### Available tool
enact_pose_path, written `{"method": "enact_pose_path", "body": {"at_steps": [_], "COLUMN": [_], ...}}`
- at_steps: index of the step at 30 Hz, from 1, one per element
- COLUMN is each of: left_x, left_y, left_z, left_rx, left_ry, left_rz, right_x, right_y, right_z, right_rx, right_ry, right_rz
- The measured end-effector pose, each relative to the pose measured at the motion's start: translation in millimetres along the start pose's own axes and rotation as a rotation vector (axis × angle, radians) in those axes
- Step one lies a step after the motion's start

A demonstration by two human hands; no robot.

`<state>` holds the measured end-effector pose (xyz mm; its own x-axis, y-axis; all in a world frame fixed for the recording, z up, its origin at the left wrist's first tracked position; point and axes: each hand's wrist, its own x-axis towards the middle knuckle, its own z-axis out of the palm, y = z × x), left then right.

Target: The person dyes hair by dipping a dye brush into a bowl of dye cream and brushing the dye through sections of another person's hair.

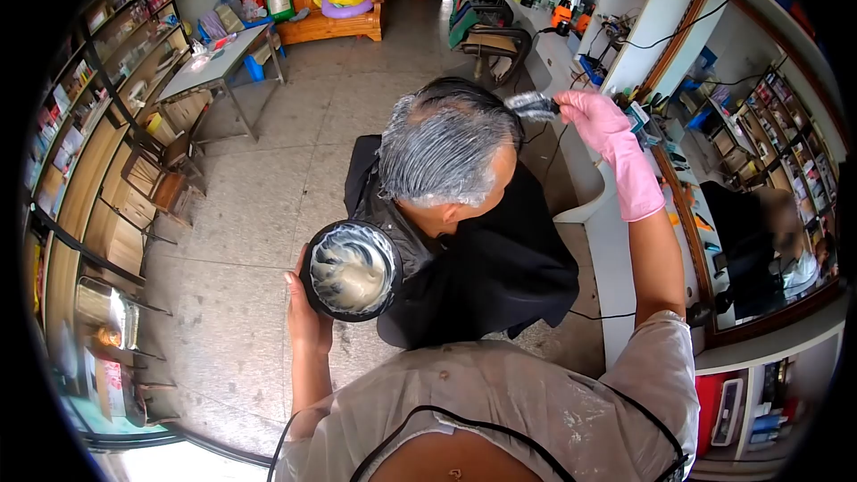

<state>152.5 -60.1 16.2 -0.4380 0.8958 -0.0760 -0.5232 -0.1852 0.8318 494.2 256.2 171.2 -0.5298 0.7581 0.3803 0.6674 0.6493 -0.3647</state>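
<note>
Currently, the step in hand appears to be dye application to the seated person's grey, paste-coated hair (444,147). The right hand (600,122), in a pink rubber glove, is closed around the handle of a dark tint brush (533,105), whose bristles touch the hair at the crown. The left hand (303,312), bare, cups from below a round black mixing bowl (350,270) holding pale cream, just beside the black salon cape (500,263). By judgement, the next stroke requires 1 reload of the brush at the bowl.
</note>
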Motion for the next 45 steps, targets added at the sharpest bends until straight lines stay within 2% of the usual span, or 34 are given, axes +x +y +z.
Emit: {"method": "enact_pose_path", "body": {"at_steps": [3, 4, 5, 7, 8, 9, 11, 13, 14, 19, 21, 23, 24, 27, 28, 32, 35, 37, 39, 43, 45], "left_x": [-6, -8, -9, -12, -13, -14, -15, -17, -17, -18, -16, -14, -13, -11, -11, -9, -10, -10, -11, -14, -14], "left_y": [2, 3, 4, 6, 6, 5, 5, 5, 5, 5, 4, 3, 3, 5, 6, 5, 5, 5, 4, 2, 2], "left_z": [10, 13, 14, 12, 12, 12, 11, 12, 11, 4, 4, 5, 6, 14, 16, 15, 17, 18, 16, 19, 19], "left_rx": [-0.011, -0.033, -0.035, 0.033, 0.033, 0.028, 0.023, 0.023, 0.02, 0.014, 0.011, 0.006, 0.008, -0.017, -0.043, -0.046, -0.032, -0.022, -0.036, -0.04, -0.04], "left_ry": [0.051, 0.102, 0.107, 0.016, 0.019, 0.029, 0.039, 0.038, 0.04, 0.063, 0.06, 0.058, 0.047, 0.063, 0.095, 0.093, 0.099, 0.096, 0.11, 0.154, 0.151], "left_rz": [0.032, 0.054, 0.064, 0.058, 0.06, 0.053, 0.045, 0.067, 0.068, 0.08, 0.081, 0.078, 0.078, 0.081, 0.084, 0.071, 0.079, 0.099, 0.086, 0.094, 0.096], "right_x": [-12, -11, -4, 9, 14, 18, 34, 49, 55, 32, 14, -12, -21, -38, -48, -60, -45, -18, 5, 43, 63], "right_y": [29, 32, 35, 10, -9, -27, -49, -59, -63, -82, -70, -91, -99, -102, -115, -120, -117, -106, -95, -58, -46], "right_z": [2, 7, 9, 11, 12, 12, 27, 45, 53, 55, 69, 55, 52, 69, 56, 56, 44, 35, 35, 69, 84], "right_rx": [-0.023, 0.099, 0.102, 0.508, 0.574, 0.246, 0.213, 0.247, 0.355, 0.467, 0.517, 0.158, 0.11, -0.044, -0.149, -0.18, -0.279, -0.08, -0.058, 0.163, 0.206], "right_ry": [-0.012, 0.139, 0.14, 0.324, 0.31, 0.32, 0.267, 0.226, 0.198, 0.036, 0.112, 0.278, 0.327, 0.461, 0.356, 0.317, 0.501, 0.518, 0.477, 0.388, 0.372], "right_rz": [0.088, 0.134, 0.123, 0.118, 0.072, -0.106, -0.201, -0.227, -0.176, -0.024, -0.223, -0.468, -0.519, -0.581, -0.543, -0.636, -0.689, -0.53, -0.406, -0.389, -0.248]}}
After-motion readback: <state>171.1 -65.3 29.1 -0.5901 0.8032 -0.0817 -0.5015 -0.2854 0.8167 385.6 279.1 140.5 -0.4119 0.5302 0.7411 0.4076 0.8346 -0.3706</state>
